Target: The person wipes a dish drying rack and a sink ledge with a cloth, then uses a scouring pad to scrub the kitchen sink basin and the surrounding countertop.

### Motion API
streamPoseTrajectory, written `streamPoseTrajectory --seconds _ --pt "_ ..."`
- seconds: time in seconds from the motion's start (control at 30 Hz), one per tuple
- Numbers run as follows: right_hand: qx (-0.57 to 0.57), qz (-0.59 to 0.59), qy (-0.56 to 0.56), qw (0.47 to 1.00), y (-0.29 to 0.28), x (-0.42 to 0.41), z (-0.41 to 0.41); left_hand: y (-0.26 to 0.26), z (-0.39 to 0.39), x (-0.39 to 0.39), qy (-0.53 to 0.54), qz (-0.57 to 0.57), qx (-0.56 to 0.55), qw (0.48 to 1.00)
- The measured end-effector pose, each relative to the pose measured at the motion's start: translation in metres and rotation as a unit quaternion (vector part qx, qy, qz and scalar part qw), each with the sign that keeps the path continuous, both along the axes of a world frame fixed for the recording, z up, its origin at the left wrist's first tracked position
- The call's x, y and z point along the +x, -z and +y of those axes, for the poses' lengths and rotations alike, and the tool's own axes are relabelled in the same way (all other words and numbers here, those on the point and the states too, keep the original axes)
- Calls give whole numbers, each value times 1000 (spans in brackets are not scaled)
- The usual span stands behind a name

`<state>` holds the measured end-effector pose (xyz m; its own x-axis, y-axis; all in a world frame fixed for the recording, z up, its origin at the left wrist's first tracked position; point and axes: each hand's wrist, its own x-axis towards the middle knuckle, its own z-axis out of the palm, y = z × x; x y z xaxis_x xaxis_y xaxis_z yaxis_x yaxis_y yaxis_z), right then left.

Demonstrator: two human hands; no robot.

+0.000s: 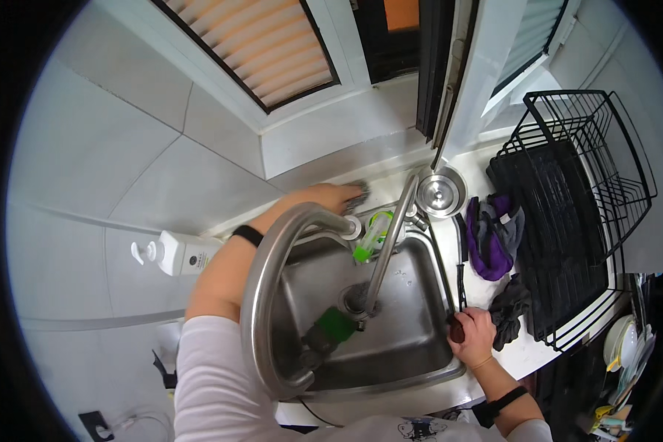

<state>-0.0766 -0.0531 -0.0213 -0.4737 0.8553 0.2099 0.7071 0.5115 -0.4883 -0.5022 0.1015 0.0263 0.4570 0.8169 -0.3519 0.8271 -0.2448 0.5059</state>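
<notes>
Behind the stainless steel sink (387, 342), my left hand (340, 198) reaches to the back ledge with its fingers on a grey scouring pad (359, 196). At the sink's right rim, my right hand (473, 334) is closed around a dark reddish-brown round object (456, 330); its full shape is hidden. A green sponge (336, 325) lies in the basin beside the drain (358, 297). A clear bottle with green ends (373, 237) lies at the back rim. A long black-handled tool (461, 248) rests on the counter beyond my right hand.
A curved faucet (265, 276) and a thinner spout (389, 237) arch over the sink. A white pump bottle (185, 254) stands left. A metal strainer basket (441, 192), purple-grey cloth (489, 248), dark cloth (511, 312) and black dish rack (602, 166) occupy the right side.
</notes>
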Motion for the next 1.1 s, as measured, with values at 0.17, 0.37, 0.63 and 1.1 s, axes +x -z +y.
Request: streamPoseTrajectory --seconds 0.17,0.37,0.63,1.1 --pt "0 8 -2 1000 6 6 -2 -30 -14 5 -79 95 -69 990" --pt "-1 19 -13 1000 6 -5 -3 -7 41 53 26 18 -28 999" --pt "-5 6 -5 1000 3 3 0 -3 -18 -21 -143 -35 -169 975" --pt "-4 -12 8 1000 -3 0 -3 27 -3 -18 -137 -113 -173 969"
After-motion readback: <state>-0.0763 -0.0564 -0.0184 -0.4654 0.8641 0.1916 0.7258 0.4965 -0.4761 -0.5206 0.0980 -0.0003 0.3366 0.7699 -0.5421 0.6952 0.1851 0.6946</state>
